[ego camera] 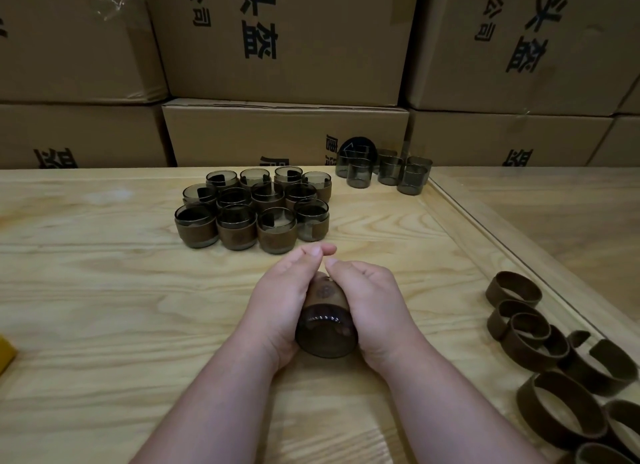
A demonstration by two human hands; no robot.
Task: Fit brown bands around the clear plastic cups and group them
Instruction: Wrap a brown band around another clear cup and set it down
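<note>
Both hands, left hand (277, 304) and right hand (372, 307), are gripping a smoky plastic cup (326, 335) above the surface (104, 290), fingers curled, sliding its brown band (323, 295); light, slick, squeezable walls probably want sideways holding.

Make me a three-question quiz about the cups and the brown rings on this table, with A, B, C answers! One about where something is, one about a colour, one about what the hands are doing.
1. Where do the loose brown bands lie?
A. to the right of the hands
B. inside a box
C. on top of the banded cups

2. What colour is the table?
A. white
B. light wood
C. black

3. What are the left hand and right hand doing?
A. resting flat on the table
B. lifting a box
C. holding one cup between them

Answers: 1 A, the bands are piled at the table's right edge. 2 B, pale wood grain shows all over it. 3 C, both hands curl round a cup with a brown band on it.
</note>
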